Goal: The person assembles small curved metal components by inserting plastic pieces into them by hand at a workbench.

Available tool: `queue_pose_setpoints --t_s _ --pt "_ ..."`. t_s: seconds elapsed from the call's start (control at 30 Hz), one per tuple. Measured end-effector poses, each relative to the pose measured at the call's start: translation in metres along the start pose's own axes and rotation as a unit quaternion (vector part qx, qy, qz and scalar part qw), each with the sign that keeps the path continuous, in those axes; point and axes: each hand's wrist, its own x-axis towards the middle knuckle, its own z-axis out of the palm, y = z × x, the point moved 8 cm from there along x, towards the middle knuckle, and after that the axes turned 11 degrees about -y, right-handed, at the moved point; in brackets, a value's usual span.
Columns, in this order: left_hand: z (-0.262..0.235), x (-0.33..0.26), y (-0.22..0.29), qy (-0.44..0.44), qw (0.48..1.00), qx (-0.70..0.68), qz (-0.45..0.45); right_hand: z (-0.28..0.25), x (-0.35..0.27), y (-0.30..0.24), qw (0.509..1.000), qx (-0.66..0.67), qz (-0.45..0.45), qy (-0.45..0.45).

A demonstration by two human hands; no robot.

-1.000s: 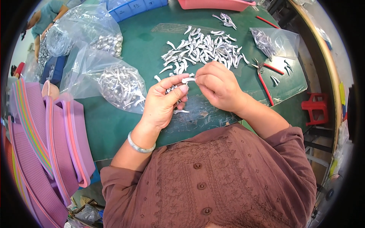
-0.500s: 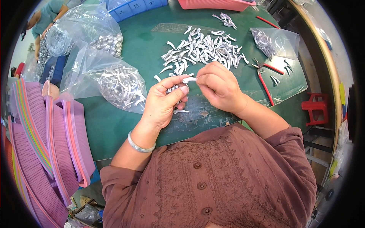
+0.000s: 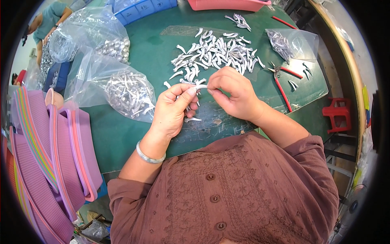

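Observation:
My left hand (image 3: 175, 106), a bracelet on its wrist, pinches one end of a small curved silver metal piece (image 3: 202, 87) between thumb and forefinger. My right hand (image 3: 235, 93) is closed at the piece's other end, with thumb and forefinger pressed together. More silver bits show partly under the curled fingers of my left hand; what they are is mostly hidden. A single curved piece (image 3: 192, 119) lies on the green table (image 3: 142, 46) just below that hand. Beyond both hands spreads a loose pile of similar curved pieces (image 3: 219, 53).
Clear bags of metal parts (image 3: 129, 93) lie at left, beside stacked purple baskets (image 3: 81, 142). Red-handled pliers (image 3: 280, 87) and another bag (image 3: 298, 44) are at right. Blue (image 3: 144, 9) and pink (image 3: 227, 5) bins stand at the far edge. Another person (image 3: 53, 18) is at far left.
My left thumb has shifted up onto the curved piece, which now lies straighter between my two hands. My right fingers have moved slightly along its end.

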Motion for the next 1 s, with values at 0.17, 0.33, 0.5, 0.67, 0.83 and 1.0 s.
queue_pose_setpoints --t_s 0.17,0.33,0.5,0.67,0.83,1.0 --pt "0.001 0.0 0.004 0.001 0.998 0.044 0.037 0.002 0.001 0.006 0.998 0.024 0.049 -0.014" --pt "0.003 -0.002 0.007 0.004 0.994 0.095 0.046 0.006 0.002 0.011 0.994 0.069 0.081 0.001" --pt "0.003 -0.002 0.008 0.012 0.991 0.123 0.047 0.008 0.002 0.01 0.995 0.069 0.076 -0.001" --pt "0.004 -0.003 0.009 0.008 0.988 0.141 0.054 0.01 0.002 0.01 0.994 0.079 0.075 -0.005" --pt "0.005 -0.003 0.007 0.012 0.991 0.133 0.033 0.012 -0.002 0.013 0.99 0.105 0.091 -0.007" --pt "0.007 -0.003 0.006 0.019 0.991 0.126 0.029 0.006 -0.007 0.008 0.996 0.046 0.069 -0.042"
